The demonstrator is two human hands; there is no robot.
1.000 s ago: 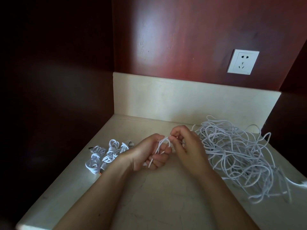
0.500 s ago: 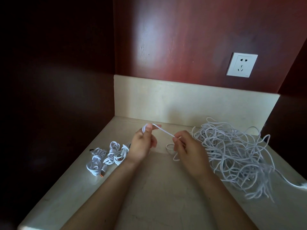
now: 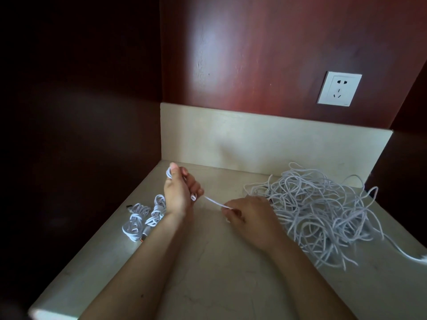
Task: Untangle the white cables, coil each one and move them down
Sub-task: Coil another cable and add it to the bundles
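Observation:
A big tangle of white cables point(image 3: 316, 211) lies on the right side of the pale stone counter point(image 3: 208, 269). My left hand point(image 3: 179, 192) is raised with one white cable point(image 3: 215, 202) looped round its fingers and gripped. That cable runs taut to my right hand point(image 3: 248, 211), which pinches it just left of the tangle. Several coiled white cables point(image 3: 144, 218) lie at the counter's left edge, beside my left wrist.
A low stone backsplash point(image 3: 265, 142) closes the back of the counter. Above it is a red-brown wall with a white power socket point(image 3: 339, 88). A dark panel stands on the left. One loose cable end point(image 3: 413, 256) trails off at the right.
My left hand has lifted and moved left, winding the cable round its fingers. My right hand has slid down along the cable, and the stretch between both hands has lengthened.

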